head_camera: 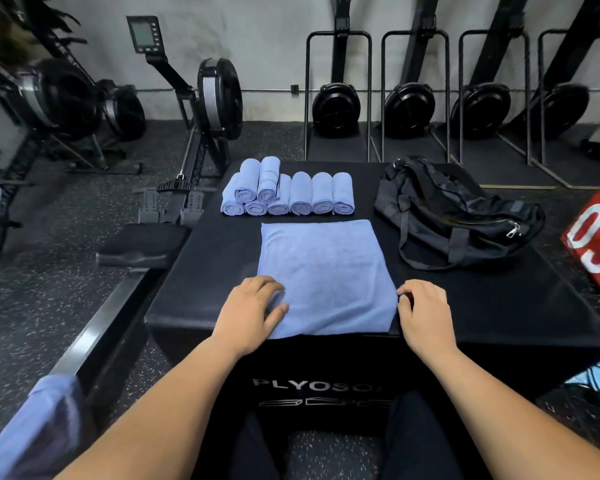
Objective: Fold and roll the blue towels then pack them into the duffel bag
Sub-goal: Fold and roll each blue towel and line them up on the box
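A: A gym is being shown here: a rowing machine [219, 98] is parked on the left, its monitor [144, 34] raised on an arm.
B: And four more rowers [409, 109] are seen stood on end along the bare grey wall [257, 39].
A: Speckled black rubber flooring [32, 306] is laid all around.
B: In the middle a soft black plyo box [516, 306] is placed, lettered "PLYOSO" on its front, and a red box [593, 244] numbered 03 is glimpsed at the right edge.
A: Rolled blue towels [302, 195] and a black duffel bag [458, 216] are set out on the box top, kit that is expected in a training room.
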